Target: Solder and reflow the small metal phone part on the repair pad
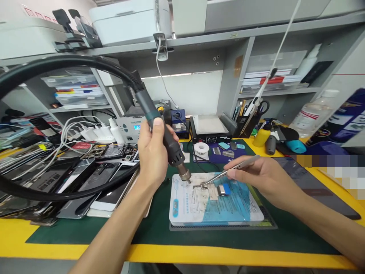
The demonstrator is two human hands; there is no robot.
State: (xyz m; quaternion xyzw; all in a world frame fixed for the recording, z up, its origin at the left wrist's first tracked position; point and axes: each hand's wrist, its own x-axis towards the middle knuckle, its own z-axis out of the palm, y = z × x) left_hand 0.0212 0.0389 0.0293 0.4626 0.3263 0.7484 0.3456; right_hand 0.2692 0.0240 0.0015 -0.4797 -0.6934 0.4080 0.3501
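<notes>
Two hands busy: left hand (154,152) fisted round black hot-air handpiece (165,140), nozzle just above small metal circuit board (209,189) on blue-white work pad (213,201). Right hand (264,179) pinches slim steel tweezers (228,172), tips on board. Best keep nozzle hovering, tweezers light.

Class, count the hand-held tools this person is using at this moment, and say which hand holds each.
2. The left hand grips the hot-air gun, nozzle down over the small board. The right hand holds the tweezers, tips at that board. Other tools lie unused around the bench.
</notes>
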